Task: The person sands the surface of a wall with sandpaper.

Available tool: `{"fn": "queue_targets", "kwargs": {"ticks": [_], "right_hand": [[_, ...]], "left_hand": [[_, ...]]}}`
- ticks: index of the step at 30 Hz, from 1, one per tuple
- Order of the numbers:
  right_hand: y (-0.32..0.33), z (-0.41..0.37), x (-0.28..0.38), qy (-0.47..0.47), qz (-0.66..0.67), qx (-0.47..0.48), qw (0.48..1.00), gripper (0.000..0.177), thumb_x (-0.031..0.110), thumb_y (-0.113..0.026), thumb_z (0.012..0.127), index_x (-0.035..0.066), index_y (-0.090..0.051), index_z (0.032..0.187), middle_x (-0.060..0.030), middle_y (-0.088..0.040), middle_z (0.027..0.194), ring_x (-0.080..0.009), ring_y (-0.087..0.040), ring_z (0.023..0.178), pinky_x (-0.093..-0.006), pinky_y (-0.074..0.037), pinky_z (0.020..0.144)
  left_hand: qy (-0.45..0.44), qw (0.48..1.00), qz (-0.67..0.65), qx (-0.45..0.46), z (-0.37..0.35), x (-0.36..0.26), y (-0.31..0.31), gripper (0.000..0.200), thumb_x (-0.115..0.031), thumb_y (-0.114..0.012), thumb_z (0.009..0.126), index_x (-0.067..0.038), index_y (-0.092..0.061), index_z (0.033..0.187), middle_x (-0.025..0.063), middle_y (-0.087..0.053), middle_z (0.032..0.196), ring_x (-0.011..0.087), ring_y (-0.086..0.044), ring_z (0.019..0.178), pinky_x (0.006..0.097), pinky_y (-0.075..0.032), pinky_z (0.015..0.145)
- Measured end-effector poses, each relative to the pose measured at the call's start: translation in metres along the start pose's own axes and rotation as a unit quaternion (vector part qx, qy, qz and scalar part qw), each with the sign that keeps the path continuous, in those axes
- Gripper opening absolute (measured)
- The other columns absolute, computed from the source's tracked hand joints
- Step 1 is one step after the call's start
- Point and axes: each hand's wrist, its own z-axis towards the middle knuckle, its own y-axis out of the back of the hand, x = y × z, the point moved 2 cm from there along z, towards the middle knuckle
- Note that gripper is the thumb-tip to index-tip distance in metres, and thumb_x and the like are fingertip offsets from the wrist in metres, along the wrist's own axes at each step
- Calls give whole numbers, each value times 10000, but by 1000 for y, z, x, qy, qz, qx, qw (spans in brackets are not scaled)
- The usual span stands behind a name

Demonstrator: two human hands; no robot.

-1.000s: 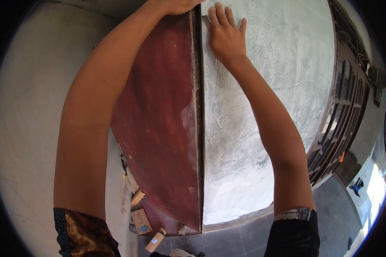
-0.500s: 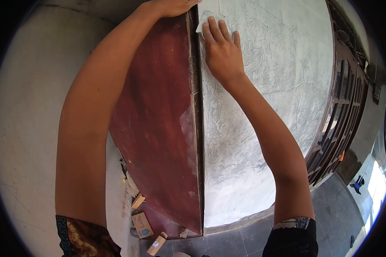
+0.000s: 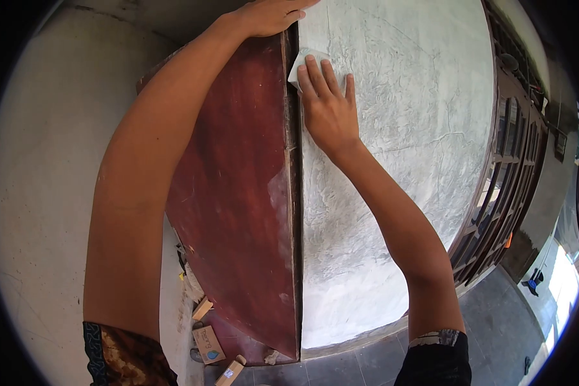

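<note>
My right hand [image 3: 331, 112] lies nearly flat against the rough white-grey wall [image 3: 379, 193], fingers stretched upward. Under its fingertips is a thin pale sheet [image 3: 296, 72], pressed to the surface, with one corner jutting left over the dark gap [image 3: 296, 193] at the wall's edge. Higher up, my left hand [image 3: 276, 16] rests across the top of that gap, its thumb showing and its fingers stretched right onto the wall. Part of it is cut off by the frame's top. Left of the gap stands a dark red panel [image 3: 238, 193] with a pale scuffed patch.
Several small cardboard boxes, including one with printing [image 3: 209, 344], lie on the floor below the panel. A plain wall [image 3: 51, 193] is on the left. Brown-framed windows [image 3: 495, 186] stand at the right, above grey floor tiles [image 3: 495, 328].
My right hand and the pale sheet have moved down along the wall's edge. More of my left hand shows, and it sits slightly lower and farther right in view.
</note>
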Motion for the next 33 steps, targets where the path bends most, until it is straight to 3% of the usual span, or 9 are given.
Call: {"fn": "queue_targets", "kwargs": {"ticks": [3,10,16,20,24,26,29,33], "right_hand": [[-8,60,-23,-39,-14,-49,998,440,247,-514,1043,53,-548,1437,-110,-491,1557,-337,-447,1447,-671,-352,1131],[7,-13,2,-13,0,35,999,465,197,-527,1023,55,-534,1465,-109,-456,1597,-331,-416,1484,-675,-344,1142],[-9,62,-24,-76,4,-46,996,473,126,-511,996,34,-528,1459,-124,-479,1571,-344,-444,1455,-674,-360,1126],[-2,-8,10,-41,17,-12,999,467,122,-526,982,29,-545,1440,-123,-483,1567,-347,-436,1462,-685,-372,1113],[-4,38,-18,-55,-2,-39,998,453,135,-527,993,43,-549,1436,-120,-492,1559,-337,-446,1454,-715,-371,1088],[-4,57,-25,-76,-14,-38,996,445,142,-522,1001,32,-548,1432,-120,-494,1555,-337,-453,1445,-687,-374,1103],[-3,38,-13,-51,-17,-12,998,465,157,-518,1010,9,-528,1451,-143,-472,1569,-365,-444,1449,-623,-374,1141],[2,-5,7,-38,-29,25,999,463,193,-502,1037,21,-519,1467,-142,-438,1599,-360,-427,1466,-668,-345,1140]], "left_hand": [[53,997,-49,24,-3,-7,8,545,-233,-436,1098,-170,-327,1628,162,-43,1738,364,-309,1533,443,-309,1248],[37,996,-77,5,-1,-6,2,542,-221,-442,1093,-160,-342,1622,169,-50,1737,365,-284,1545,444,-289,1253],[24,997,-75,-9,0,-5,4,537,-207,-444,1091,-146,-352,1616,182,-62,1733,376,-272,1547,441,-277,1258],[25,995,-95,-15,0,-7,3,539,-210,-447,1090,-140,-354,1616,173,-57,1736,372,-267,1550,439,-271,1260],[44,996,-79,2,0,-6,4,542,-216,-451,1090,-159,-352,1619,157,-47,1740,355,-264,1555,438,-273,1260],[34,997,-75,1,0,-7,5,543,-219,-452,1090,-170,-349,1621,153,-43,1741,349,-265,1555,438,-275,1259],[60,994,-91,3,-2,-11,6,542,-225,-457,1088,-173,-358,1618,154,-56,1740,346,-277,1551,440,-286,1253],[38,995,-87,-15,-3,-7,0,535,-232,-461,1086,-157,-377,1609,157,-79,1738,349,-288,1547,444,-298,1246]]}}
